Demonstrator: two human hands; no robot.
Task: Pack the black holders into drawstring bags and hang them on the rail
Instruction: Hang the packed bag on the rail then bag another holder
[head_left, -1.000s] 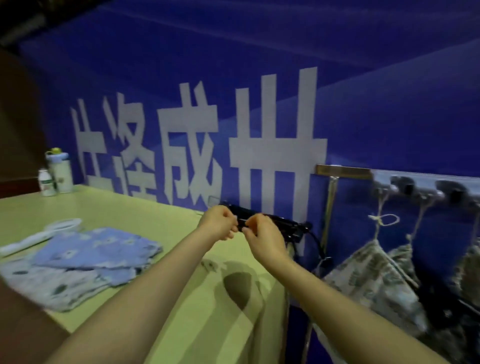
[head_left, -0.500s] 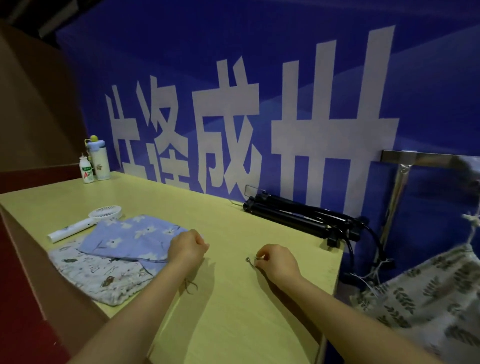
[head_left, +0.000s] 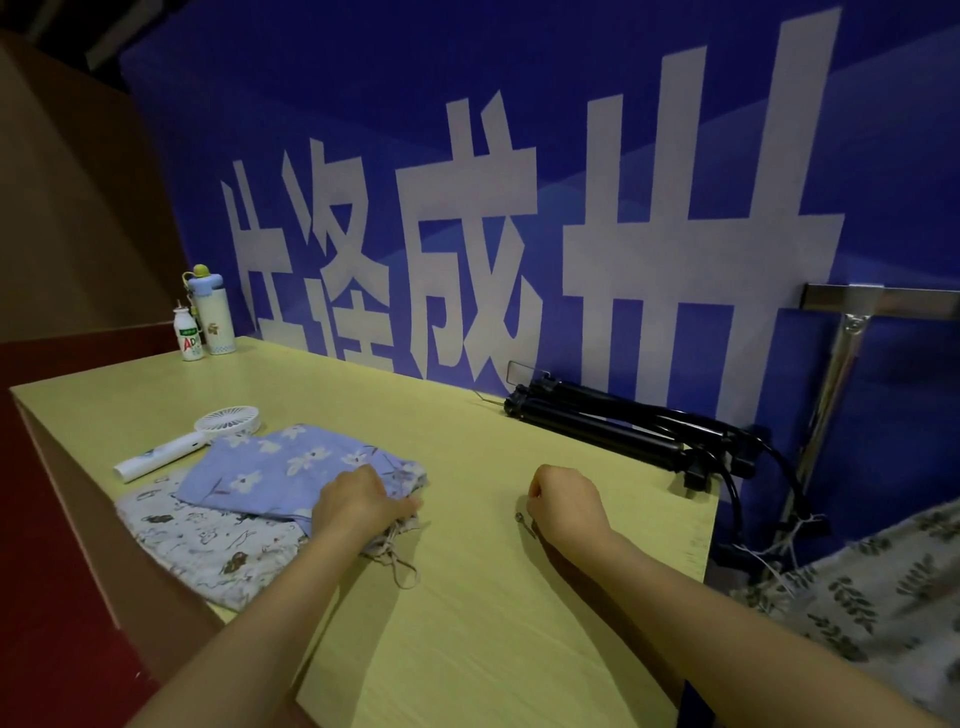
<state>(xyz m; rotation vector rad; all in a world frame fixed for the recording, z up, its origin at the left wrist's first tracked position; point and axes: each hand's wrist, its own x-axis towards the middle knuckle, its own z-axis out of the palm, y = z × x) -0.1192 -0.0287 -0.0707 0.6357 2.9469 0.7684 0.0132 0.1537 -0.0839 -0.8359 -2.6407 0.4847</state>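
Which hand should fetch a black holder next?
Right, probably. The right hand is a loose fist nearer the holders at the table's back right. The left hand is already on the blue bag.

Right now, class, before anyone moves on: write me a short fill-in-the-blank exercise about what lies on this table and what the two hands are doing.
1. The left hand rests on the ____ floral drawstring bag.
2. That bag lies on top of a ____ printed bag.
3. The black holders lie along the table's ____ edge, against the banner.
4. The handheld fan beside the bags is ____ in colour.

Missing words: blue; white; far; white
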